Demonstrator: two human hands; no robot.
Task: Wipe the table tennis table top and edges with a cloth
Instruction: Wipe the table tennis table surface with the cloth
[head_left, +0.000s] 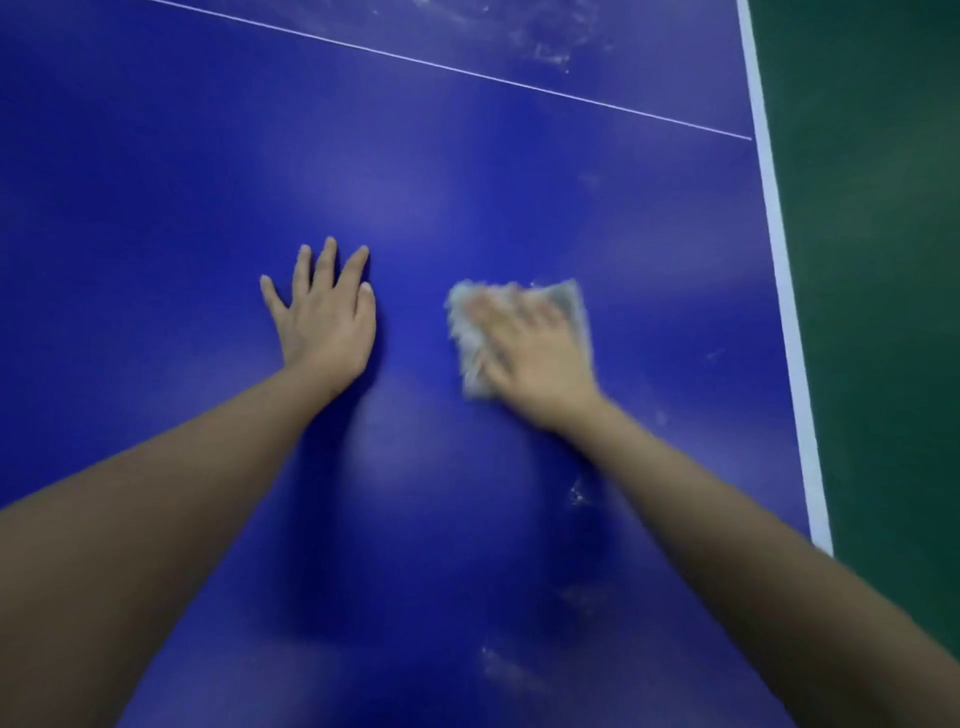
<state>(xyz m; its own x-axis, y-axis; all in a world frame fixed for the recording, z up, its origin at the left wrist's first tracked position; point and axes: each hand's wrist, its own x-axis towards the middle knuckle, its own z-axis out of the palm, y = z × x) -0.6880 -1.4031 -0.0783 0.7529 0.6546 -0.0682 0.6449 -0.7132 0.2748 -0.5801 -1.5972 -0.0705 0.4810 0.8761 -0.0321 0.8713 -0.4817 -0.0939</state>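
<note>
Pressing down on the blue table tennis table top, your right hand lies flat over a pale grey cloth, fingers stretched rather than curled, though motion blur softens them. The cloth sits on the blue surface near the white edge line at the right. Your left hand rests beside it, palm down, fingers spread, holding nothing. A thin white line crosses the far surface. Chalky smears lie beyond it. Green floor shows past the edge.
</note>
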